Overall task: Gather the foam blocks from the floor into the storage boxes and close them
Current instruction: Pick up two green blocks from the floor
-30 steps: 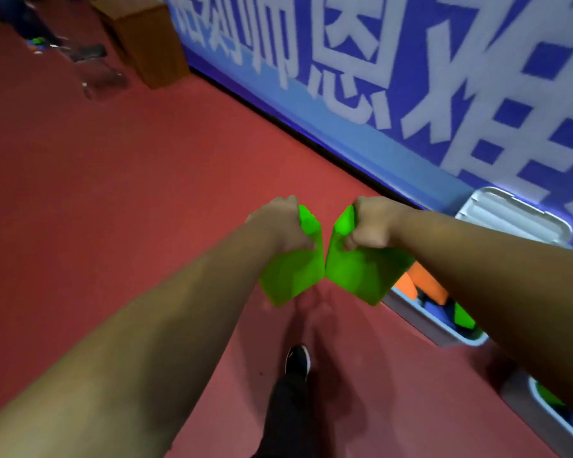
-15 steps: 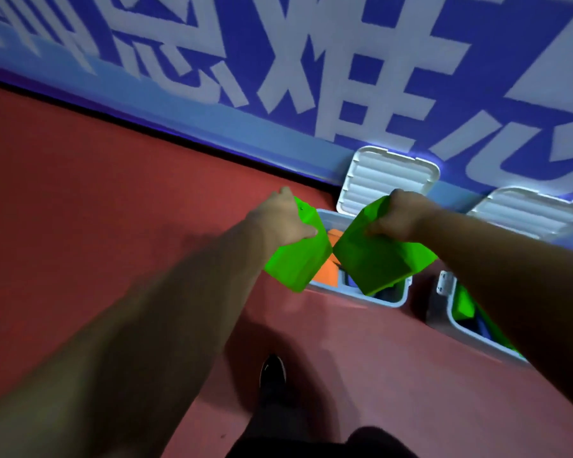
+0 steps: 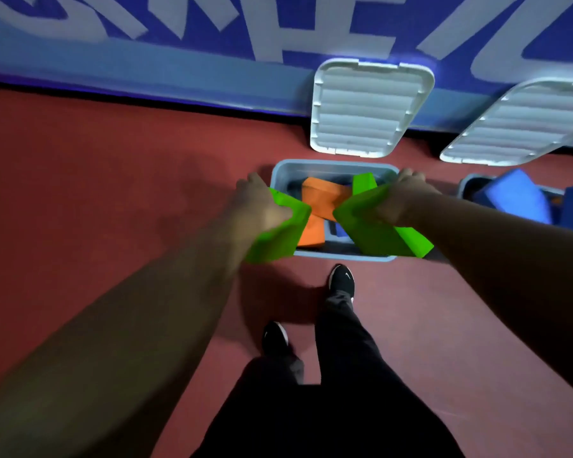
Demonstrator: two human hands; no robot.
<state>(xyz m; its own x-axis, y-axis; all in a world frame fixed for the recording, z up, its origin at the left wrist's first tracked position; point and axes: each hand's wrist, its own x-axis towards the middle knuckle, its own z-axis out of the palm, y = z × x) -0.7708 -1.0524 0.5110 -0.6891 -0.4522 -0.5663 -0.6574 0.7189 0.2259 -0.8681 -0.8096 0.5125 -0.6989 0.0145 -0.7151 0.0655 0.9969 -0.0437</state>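
Note:
My left hand (image 3: 257, 206) grips a green foam block (image 3: 280, 238) over the left rim of an open grey storage box (image 3: 344, 256). My right hand (image 3: 402, 198) grips a second green foam block (image 3: 374, 233) over the box's right side. Inside the box lie orange blocks (image 3: 321, 201), another green block (image 3: 364, 182) and something blue. Its white lid (image 3: 368, 107) leans against the wall behind it. A second open box (image 3: 467, 186) at the right holds blue blocks (image 3: 513, 198); its lid (image 3: 523, 123) also leans on the wall.
The red floor (image 3: 113, 180) runs up to a blue wall (image 3: 179, 61) with large white characters. My legs in black trousers and black shoes (image 3: 342, 280) stand just in front of the first box.
I have turned toward and stepped up to the boxes. Both hands have carried the green blocks down and apart, from in front of me to over the first box.

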